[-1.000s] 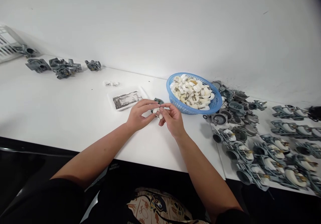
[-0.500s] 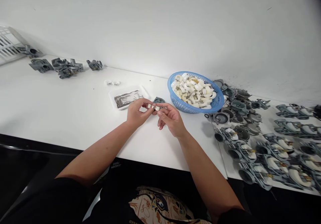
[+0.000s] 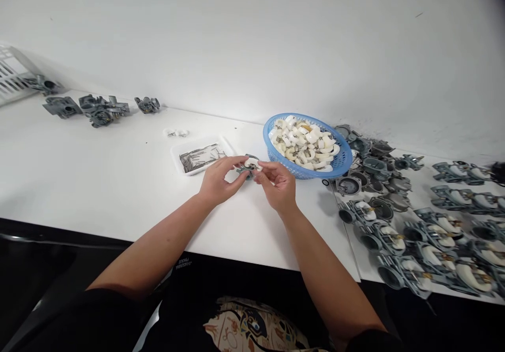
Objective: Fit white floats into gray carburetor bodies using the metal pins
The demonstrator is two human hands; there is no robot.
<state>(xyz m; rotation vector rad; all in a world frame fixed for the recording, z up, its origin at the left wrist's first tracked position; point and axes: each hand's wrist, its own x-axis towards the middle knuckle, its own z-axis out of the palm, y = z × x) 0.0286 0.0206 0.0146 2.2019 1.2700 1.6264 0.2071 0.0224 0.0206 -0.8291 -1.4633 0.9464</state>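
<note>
A white curved carburetor float (image 3: pixel 253 163) is held over a small grey carburetor body (image 3: pixel 249 176) on the white table. My left hand (image 3: pixel 221 181) has its index finger on the float's left end and its thumb lower down, close to the carburetor. At the other end, the fingertips of my right hand (image 3: pixel 278 184) pinch the float. The two hands hide most of the carburetor, so I cannot tell whether the float is seated in it.
A white tray (image 3: pixel 177 157) of thin metal pins lies left of my hands. To the right stands a blue basket (image 3: pixel 292 169) heaped with white floats. Beyond it are grey bowls (image 3: pixel 349 185) and rows of carburetors (image 3: pixel 394 239). Another float (image 3: pixel 176 133) lies behind the tray.
The float has moved slightly right and turned so its curved side shows, now above the carburetor body. My right hand's fingers have drawn closer together around its end.
</note>
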